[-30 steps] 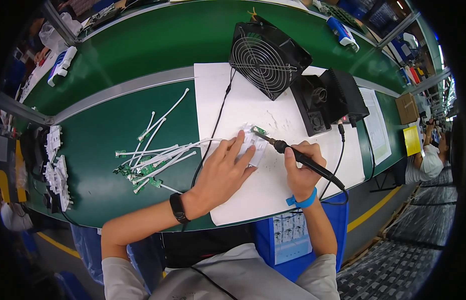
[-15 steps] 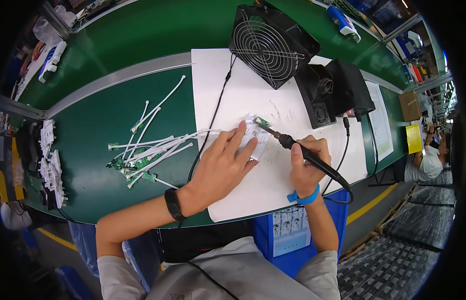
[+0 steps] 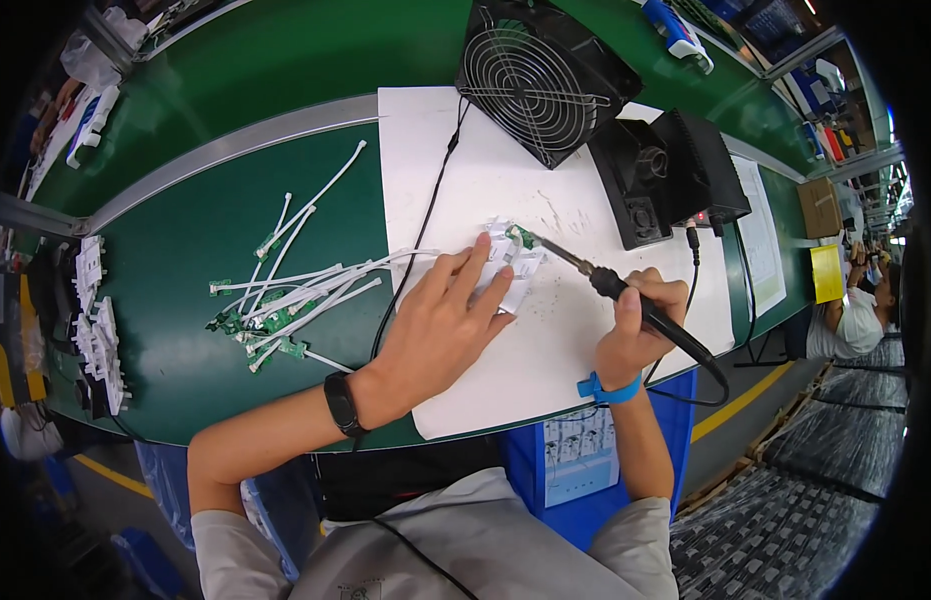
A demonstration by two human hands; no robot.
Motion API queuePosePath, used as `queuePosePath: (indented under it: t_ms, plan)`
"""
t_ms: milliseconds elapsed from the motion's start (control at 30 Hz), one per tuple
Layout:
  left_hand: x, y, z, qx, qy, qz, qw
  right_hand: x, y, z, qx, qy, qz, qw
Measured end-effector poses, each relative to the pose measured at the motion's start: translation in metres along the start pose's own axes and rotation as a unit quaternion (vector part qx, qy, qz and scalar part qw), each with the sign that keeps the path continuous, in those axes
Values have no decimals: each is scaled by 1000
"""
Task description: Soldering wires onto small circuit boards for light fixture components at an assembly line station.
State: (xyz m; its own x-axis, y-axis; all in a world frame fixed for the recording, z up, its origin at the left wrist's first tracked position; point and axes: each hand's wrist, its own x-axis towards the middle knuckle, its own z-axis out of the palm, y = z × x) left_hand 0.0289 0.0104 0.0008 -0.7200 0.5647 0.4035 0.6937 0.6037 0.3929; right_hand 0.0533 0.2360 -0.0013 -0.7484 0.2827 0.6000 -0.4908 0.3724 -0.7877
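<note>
Gripped soldering iron (image 3: 607, 283) in right hand (image 3: 640, 322), half-covered white piece (image 3: 526, 266) with spread left hand (image 3: 440, 325), had cabled boards (image 3: 277, 316) left, fan (image 3: 525, 92) far.

Paper sheet (image 3: 761, 240): on counter (image 3: 175, 340), right of white mat (image 3: 545, 370); print unreadable.
Picture sheet (image 3: 581, 468): on blue bin (image 3: 525, 475), below the mat; words unreadable.
Shirt emblem (image 3: 361, 592): below the mat; letters unreadable.

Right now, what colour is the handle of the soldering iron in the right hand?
The handle is black; it shows best in the head view.
</note>
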Motion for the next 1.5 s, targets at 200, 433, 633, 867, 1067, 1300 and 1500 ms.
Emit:
queuePosePath:
  t_ms: [200,433,633,867,1067,1300,1500]
  plan:
    - [-2,0,0,4,5,2,1000,0,0,1,56,21,2,998]
    - [-2,-1,3,-1,10,4,1000,1,0,0,40,2,42,998]
    - [0,-2,3,-1,6,5,1000,3,-1,1,34,4,50,998]
    - [0,-2,2,0,8,4,1000,3,-7,5,39,13,83,996]
    - [-2,-2,4,-11,14,4,1000,4,-3,-4,17,61,103,993]
    - [-3,-2,1,1,8,4,1000,40,-5,-42,44,227,85,969]
    - [-6,-5,2,7,15,6,1000,82,10,-48,-123,267,-16,956]
